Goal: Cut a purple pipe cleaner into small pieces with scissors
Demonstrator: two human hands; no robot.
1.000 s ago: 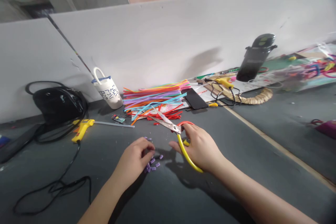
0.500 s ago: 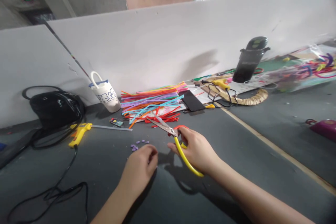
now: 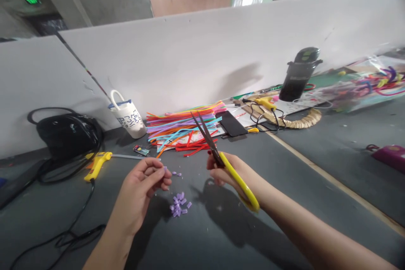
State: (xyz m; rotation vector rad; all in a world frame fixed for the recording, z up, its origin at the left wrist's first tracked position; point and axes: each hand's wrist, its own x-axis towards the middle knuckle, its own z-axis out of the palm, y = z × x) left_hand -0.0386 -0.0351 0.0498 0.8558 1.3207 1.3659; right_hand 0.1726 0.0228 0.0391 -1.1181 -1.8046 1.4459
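In my right hand (image 3: pixel 232 173) is a pair of scissors (image 3: pixel 236 173) with yellow handles, its blades slightly parted and pointing up and away. My left hand (image 3: pixel 144 190) pinches a small purple piece (image 3: pixel 165 169) between thumb and fingertips. Below and right of that hand, a small heap of cut purple pieces (image 3: pixel 179 206) lies on the dark table (image 3: pixel 202 236). A few more purple bits (image 3: pixel 176 174) lie just beyond the left fingertips.
Colourful pipe cleaners (image 3: pixel 183 128) lie along the white partition (image 3: pixel 177 59), beside a phone (image 3: pixel 233 123). At left are a yellow glue gun (image 3: pixel 98 165), a white cup (image 3: pixel 129 120) and a black bag (image 3: pixel 68 133). A black bottle (image 3: pixel 299 75) stands back right.
My left hand has moved left and up and turned over, uncovering the purple heap and showing a pinched piece. The scissors have swung more upright in my right hand.
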